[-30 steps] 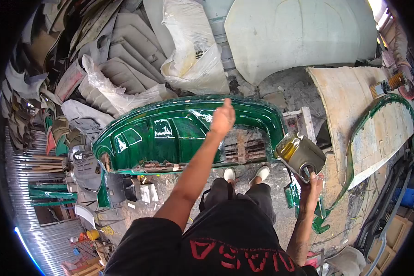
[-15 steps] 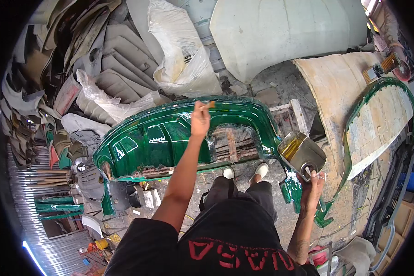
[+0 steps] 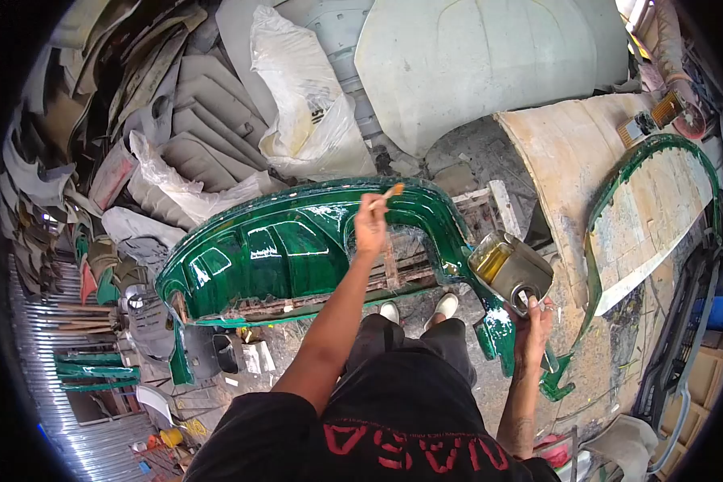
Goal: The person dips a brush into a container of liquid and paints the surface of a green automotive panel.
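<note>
While corrugated metal sheeting point(image 3: 28, 377) shines at the far left, glossy green pieces point(image 3: 96, 369) lie beside it, and curved panels point(image 3: 209, 108) are heaped above. Next comes a large green moulding point(image 3: 293, 269), long and bowed, lying across the middle of the view in front of the person, its wet-looking surface full of bright reflections. A white plastic bag point(image 3: 297, 112) sits just beyond its upper edge. The left hand point(image 3: 370, 225) is raised over the moulding with its fingers pinched together around a brush point(image 3: 394, 191), whose amber-coloured bristles point to the right, close to the upper rim; whether they touch it cannot be told. Wooden slats point(image 3: 414, 269) show through the arched opening below, near two pale shoes point(image 3: 447, 304). Farther right, a cut-open can point(image 3: 522, 277) is tilted beside the moulding's right end, amber liquid pooled inside. The right hand point(image 3: 534, 325) grips it from below, thumb by the round spout, the other fingers mostly hidden. Past it, a large pale board point(image 3: 566, 173) lies beneath a curved green strip point(image 3: 659, 146).
</note>
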Demonstrator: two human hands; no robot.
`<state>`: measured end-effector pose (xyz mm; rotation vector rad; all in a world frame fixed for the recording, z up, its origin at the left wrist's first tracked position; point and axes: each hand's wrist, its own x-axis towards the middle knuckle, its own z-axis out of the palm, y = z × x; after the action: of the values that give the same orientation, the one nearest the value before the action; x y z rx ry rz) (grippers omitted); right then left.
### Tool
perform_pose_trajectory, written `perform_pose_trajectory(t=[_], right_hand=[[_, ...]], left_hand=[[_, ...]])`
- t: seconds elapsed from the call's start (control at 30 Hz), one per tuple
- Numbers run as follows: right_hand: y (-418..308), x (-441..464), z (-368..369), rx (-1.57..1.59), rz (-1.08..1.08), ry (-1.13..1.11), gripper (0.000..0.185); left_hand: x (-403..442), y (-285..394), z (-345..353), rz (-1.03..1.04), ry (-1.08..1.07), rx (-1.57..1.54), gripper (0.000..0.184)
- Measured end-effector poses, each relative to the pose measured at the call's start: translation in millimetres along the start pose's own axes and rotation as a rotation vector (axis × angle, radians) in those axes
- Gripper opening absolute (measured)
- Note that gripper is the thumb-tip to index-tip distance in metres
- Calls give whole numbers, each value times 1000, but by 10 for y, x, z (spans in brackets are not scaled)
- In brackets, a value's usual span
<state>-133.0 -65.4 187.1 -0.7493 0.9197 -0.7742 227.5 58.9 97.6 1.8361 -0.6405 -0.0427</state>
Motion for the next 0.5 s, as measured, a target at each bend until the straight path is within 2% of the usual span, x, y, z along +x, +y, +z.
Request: perform_pose_trajectory(t=[0.1, 0.13, 0.2, 0.23, 0.27, 0.3, 0.37, 0.43, 0.5], right_hand=[[0, 22, -45, 14, 0, -9, 57], [3, 46, -49, 12, 3, -12, 55], [37, 104, -78, 19, 4, -19, 56], [36, 123, -82, 19, 10, -20, 56], [24, 144, -80, 24, 15, -37, 55], [15, 167, -82, 25, 13, -46, 55], [26, 209, -92, 30, 29, -53, 54], [-8, 249, -59, 31, 35, -94, 55], [-53, 273, -32, 18, 33, -92, 54]], left_hand=[[-69, -4, -200, -91, 200, 184, 14], [-106, -57, -170, -84, 202, 185, 14], [-178, -139, -32, 105, 141, 286, 13], [-207, 267, 17, 142, 40, 516, 10], [-210, 103, 145, 211, -36, 510, 7], [-243, 235, 245, 198, -122, 473, 7], [-280, 245, 447, 412, -223, 389, 11], [-240, 253, 525, 351, -286, 320, 13], [-156, 126, 405, 175, -155, 189, 15]])
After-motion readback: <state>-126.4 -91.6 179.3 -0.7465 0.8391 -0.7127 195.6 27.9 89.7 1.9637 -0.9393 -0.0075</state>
